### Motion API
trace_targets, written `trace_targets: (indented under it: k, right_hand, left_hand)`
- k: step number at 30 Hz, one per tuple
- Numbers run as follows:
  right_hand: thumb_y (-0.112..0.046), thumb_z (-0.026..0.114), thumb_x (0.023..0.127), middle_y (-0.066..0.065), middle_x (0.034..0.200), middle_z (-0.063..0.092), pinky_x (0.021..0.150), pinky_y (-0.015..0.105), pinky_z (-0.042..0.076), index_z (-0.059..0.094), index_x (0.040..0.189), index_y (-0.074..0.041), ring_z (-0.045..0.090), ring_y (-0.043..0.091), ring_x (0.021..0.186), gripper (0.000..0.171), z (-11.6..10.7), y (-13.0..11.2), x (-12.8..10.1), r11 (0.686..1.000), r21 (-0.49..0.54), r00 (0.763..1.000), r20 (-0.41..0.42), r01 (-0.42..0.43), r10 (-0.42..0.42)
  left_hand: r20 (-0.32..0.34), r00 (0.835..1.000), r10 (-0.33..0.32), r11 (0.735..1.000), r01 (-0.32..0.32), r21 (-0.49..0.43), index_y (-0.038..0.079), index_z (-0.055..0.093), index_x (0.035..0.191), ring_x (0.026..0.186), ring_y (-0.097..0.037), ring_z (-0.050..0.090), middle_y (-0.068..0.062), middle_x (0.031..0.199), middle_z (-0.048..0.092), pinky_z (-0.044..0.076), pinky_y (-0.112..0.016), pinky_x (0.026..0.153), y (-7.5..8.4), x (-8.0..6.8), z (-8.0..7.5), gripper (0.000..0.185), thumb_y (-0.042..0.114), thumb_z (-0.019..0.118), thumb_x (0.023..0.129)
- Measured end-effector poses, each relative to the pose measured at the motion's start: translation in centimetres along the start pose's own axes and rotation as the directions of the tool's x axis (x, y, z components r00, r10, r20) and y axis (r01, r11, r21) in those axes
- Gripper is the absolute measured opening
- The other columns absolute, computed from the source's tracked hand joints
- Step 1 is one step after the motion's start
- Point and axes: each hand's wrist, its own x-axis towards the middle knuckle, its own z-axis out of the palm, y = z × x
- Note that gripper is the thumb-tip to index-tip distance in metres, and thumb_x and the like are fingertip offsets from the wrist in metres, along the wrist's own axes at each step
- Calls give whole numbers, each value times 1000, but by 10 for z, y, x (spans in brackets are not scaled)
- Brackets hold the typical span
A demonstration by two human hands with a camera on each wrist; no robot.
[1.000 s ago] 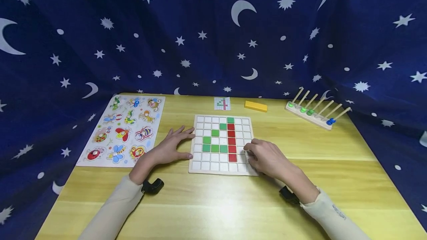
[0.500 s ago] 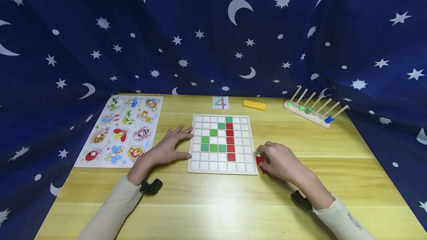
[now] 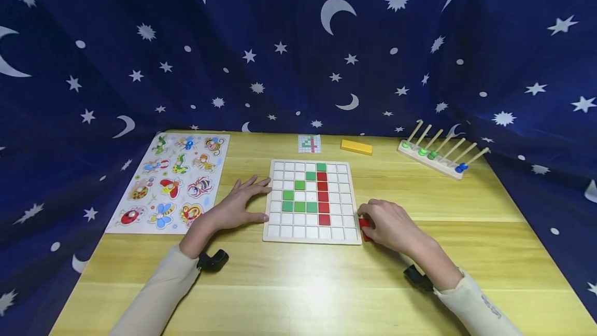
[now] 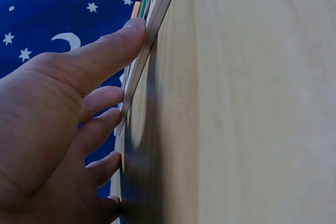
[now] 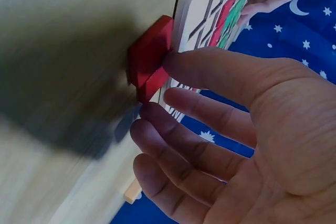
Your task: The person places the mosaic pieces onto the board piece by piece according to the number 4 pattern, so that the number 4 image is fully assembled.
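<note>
- The right hand (image 3: pixel 389 224) rests on the table (image 3: pixel 466 222) just beside the grid board's (image 3: pixel 311 237) right edge, thumb touching red blocks (image 5: pixel 149 59); its fingers are loosely extended, not closed around them.
- The left hand (image 3: pixel 238 202) lies flat, fingers straight, thumb against the board's left edge.
- Red and green tiles fill part of the board.
- Around: an insect puzzle (image 3: pixel 172 180) at left, a pattern card (image 3: pixel 310 143), a yellow block (image 3: pixel 356 147) and a peg rack (image 3: pixel 438 157) farther back.
- A second ago the right hand lay over the board; now it is off its edge.
</note>
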Motion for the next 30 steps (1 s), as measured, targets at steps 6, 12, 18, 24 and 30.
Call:
trace_targets:
  k: [6,12,18,24,30]
  right_hand:
    - [-12,84,75,-1,81,62,58,32,46,75,100,-6,49,13,66,27,-3,1,-7,1000,-1,1000,-16,-8,8]
    - [-15,84,76,-4,74,54,53,30,40,70,90,-8,44,12,62,21,-4,1,-21,1000,-20,999,-34,-17,17]
    - [-18,86,75,-6,74,52,54,28,39,70,89,-11,43,10,62,23,1,-2,-31,1000,-5,999,-31,-12,12]
    - [-12,86,73,-7,76,54,55,28,41,70,90,-13,44,9,63,24,6,-4,-33,1000,5,999,-36,18,-18]
    - [-6,85,70,-8,78,58,56,28,44,71,91,-12,47,8,64,26,9,-7,-34,1000,16,999,-36,16,-15]
  left_hand:
    - [0,1000,7,1000,-7,-8,8,51,145,151,-34,10,-4,162,29,-6,-59,118,1,1,0,71,36,79,87]
    - [6,1000,22,1000,-21,-13,8,51,146,151,-36,10,-6,162,29,-5,-61,118,3,3,1,71,35,79,87]
    - [-4,1000,19,1000,-19,-6,8,51,146,151,-37,11,-6,162,29,-5,-60,118,2,3,-1,72,35,80,86]
    - [-11,1000,17,1000,-17,-1,8,53,144,150,-38,12,-6,162,30,-5,-61,117,0,1,-1,72,37,81,85]
    - [1,1000,5,1000,-5,-4,9,52,146,151,-35,10,-4,162,29,-6,-59,118,-1,1,-1,72,39,79,86]
